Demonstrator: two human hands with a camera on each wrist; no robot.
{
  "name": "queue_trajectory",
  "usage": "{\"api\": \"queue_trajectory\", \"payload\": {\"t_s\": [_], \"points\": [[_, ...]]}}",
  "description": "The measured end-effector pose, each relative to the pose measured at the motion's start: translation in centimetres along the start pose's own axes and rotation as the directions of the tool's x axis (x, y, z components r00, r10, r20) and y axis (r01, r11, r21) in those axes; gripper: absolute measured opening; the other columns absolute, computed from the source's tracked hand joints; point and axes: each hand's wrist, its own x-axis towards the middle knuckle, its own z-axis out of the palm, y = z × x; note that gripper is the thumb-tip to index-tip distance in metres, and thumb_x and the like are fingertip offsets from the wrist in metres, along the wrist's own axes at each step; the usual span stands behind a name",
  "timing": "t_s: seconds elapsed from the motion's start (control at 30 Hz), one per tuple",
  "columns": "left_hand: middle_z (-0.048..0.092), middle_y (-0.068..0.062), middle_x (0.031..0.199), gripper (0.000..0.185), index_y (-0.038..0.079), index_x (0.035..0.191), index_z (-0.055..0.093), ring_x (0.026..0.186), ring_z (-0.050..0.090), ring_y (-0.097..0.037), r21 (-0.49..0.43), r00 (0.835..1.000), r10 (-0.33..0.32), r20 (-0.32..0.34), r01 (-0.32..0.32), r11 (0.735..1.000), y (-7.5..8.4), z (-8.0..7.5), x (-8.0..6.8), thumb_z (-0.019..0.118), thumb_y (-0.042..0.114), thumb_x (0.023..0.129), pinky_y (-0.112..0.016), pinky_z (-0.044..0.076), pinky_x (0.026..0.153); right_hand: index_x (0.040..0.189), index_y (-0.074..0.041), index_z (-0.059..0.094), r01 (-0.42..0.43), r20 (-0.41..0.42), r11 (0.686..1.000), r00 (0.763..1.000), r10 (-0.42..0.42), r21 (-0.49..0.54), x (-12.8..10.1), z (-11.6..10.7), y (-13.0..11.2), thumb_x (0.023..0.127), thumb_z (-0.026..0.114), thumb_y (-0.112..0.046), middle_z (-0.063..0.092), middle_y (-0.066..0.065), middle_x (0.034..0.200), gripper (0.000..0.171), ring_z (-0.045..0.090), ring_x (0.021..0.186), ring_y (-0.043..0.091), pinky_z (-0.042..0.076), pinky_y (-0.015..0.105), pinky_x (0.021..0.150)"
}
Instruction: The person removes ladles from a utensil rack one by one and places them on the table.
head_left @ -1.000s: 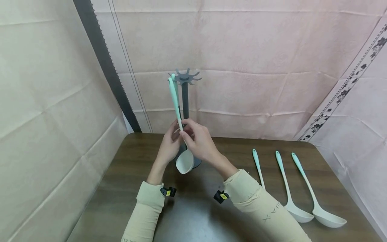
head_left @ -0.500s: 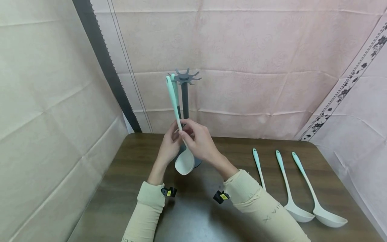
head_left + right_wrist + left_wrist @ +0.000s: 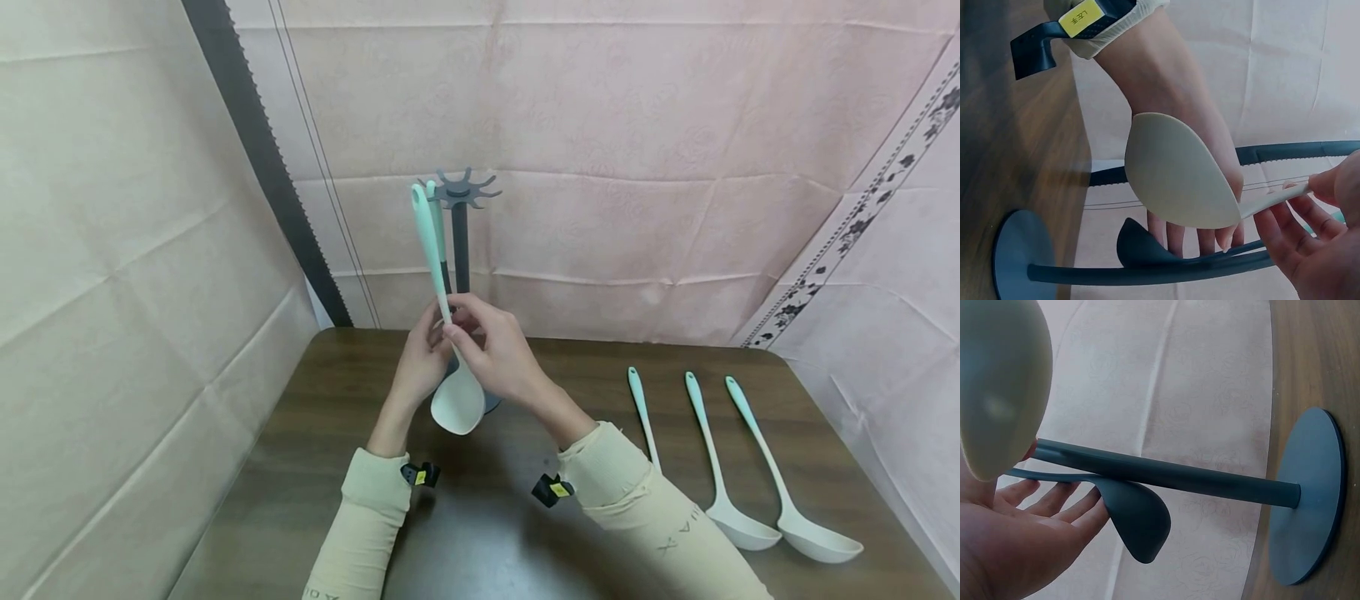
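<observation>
Right hand (image 3: 498, 354) pinching cream spoon (image 3: 458, 402) mid-handle, holding it upright beside grey stand (image 3: 459, 242); left hand (image 3: 420, 367) steadying behind, fingers looking relaxed; probably handling light, slightly bendy (silicone-looking); gripping mid-handle seems best.

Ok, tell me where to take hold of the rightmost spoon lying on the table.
Grip the rightmost spoon on its thin handle, near the middle, coming from above. It lies flat with its bowl toward the near edge, and there is a gap to the neighbouring spoon for fingers on either side.
</observation>
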Motion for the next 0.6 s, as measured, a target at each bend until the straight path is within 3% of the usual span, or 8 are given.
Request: {"api": "queue_trajectory", "payload": {"t_s": [0.2, 0.37, 0.5, 0.6], "points": [[0.039, -0.012, 0.167, 0.067, 0.025, 0.169, 0.026, 0.150, 0.045, -0.033, -0.022, 1.000, 0.020, 0.010, -0.020, 1.000, -0.1, 0.0, 0.0, 0.057, 0.014, 0.111, -0.048, 0.048, 0.114, 0.141, -0.006, 0.060, -0.020, 0.011, 1.000, 1.000, 0.019, 0.016, -0.2, -0.7, 0.3, 0.106, 0.065, -0.010, 0.072, 0.007, 0.104, 0.036, 0.070, 0.090, 0.017, 0.063, 0.040, 0.081], [0.040, -0.011, 0.166, 0.068, 0.027, 0.169, 0.025, 0.149, 0.047, -0.030, -0.039, 0.999, 0.037, 0.019, -0.036, 0.999, -0.2, 0.0, 0.1, 0.059, 0.020, 0.111, -0.044, 0.050, 0.111, 0.139, -0.006, 0.059, -0.003, 0.014, 1.000, 1.000, 0.002, 0.009, -0.6, -1.0, 0.3, 0.104, 0.066, -0.006, 0.070, 0.006, 0.101, 0.035, 0.069, 0.088, 0.016, 0.062, 0.038, 0.073], [0.039, -0.011, 0.167, 0.066, 0.026, 0.169, 0.026, 0.149, 0.045, -0.032, -0.040, 0.999, 0.036, 0.011, -0.035, 0.999, 0.0, 0.1, 0.1, 0.057, 0.018, 0.111, -0.046, 0.050, 0.112, 0.134, -0.007, 0.060, 0.029, 0.037, 0.999, 0.999, -0.030, 0.033, -1.0, -0.9, 0.6, 0.103, 0.066, -0.003, 0.070, 0.006, 0.098, 0.032, 0.068, 0.083, 0.015, 0.060, 0.036, 0.067], [0.038, -0.012, 0.167, 0.066, 0.025, 0.169, 0.027, 0.150, 0.044, -0.035, -0.028, 1.000, 0.030, 0.001, -0.030, 0.999, 0.0, 0.1, 0.0, 0.057, 0.016, 0.111, -0.049, 0.049, 0.112, 0.132, -0.007, 0.059, 0.019, 0.078, 0.997, 0.997, -0.024, 0.068, -1.2, -1.0, 0.9, 0.102, 0.066, -0.002, 0.071, 0.010, 0.100, 0.031, 0.070, 0.082, 0.017, 0.061, 0.036, 0.069]]}}
